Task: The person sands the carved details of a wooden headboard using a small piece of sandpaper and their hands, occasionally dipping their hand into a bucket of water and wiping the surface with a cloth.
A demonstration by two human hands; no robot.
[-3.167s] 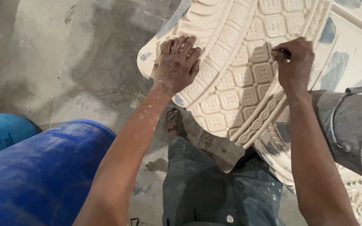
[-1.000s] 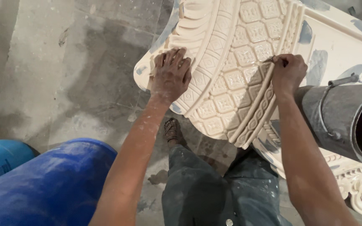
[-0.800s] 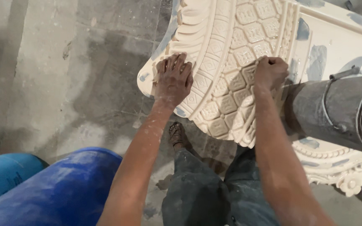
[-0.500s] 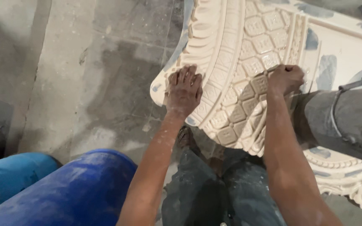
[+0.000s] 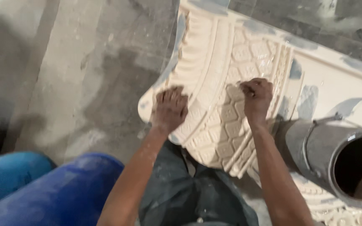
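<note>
Now left hand [image 5: 169, 109] presses flat on cream moulding [image 5: 214, 67]; right hand [image 5: 256, 97], grip fisted

Plaster workshop: moulded panel [image 5: 231, 83], dusty floor [image 5: 84, 83]

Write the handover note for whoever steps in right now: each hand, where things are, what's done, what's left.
Left hand: flat, palm down on the ribbed border of the plaster moulding, bracing it.
Right hand: closed in a fist on the hexagon-patterned band; a thin tool may be in it, too blurred to tell.
The moulding leans out over the person's knees. A grey metal pipe lies right of it, blue drums lower left, on a concrete floor.
Done: cannot tell; no worked part stands out.
Left: probably more work along the hexagon band.
</note>
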